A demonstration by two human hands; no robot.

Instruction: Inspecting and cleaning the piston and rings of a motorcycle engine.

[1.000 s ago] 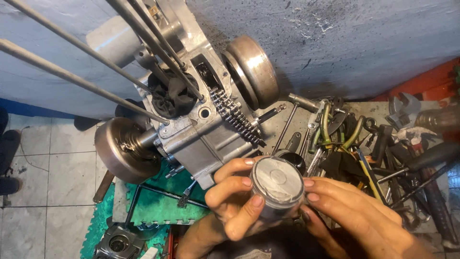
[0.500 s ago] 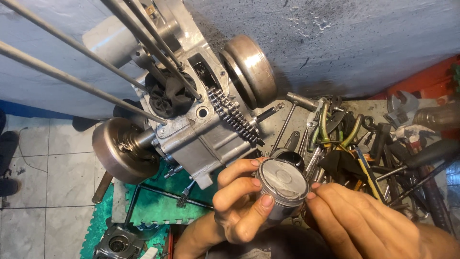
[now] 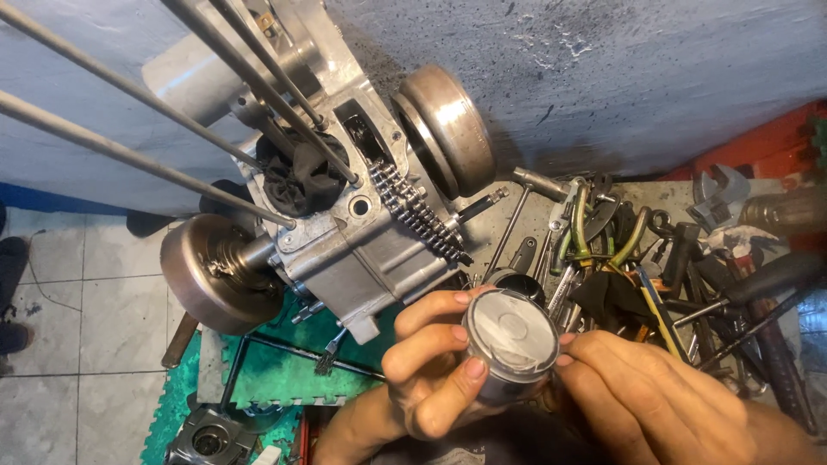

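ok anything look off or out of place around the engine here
A black rag is stuffed into the engine case opening among the long studs, and the chain hangs loose from the case. Tools lie in a tangled heap. The piston held by the left hand and right hand looks intact.

The engine case [image 3: 345, 232] stands close above the left hand [image 3: 426, 370], and its long studs [image 3: 172, 129] bar the upper left. Right of the engine case, a crowded tool pile [image 3: 655, 258] blocks passage. Below-left of it, the green mat [image 3: 276, 379] leaves some free room.
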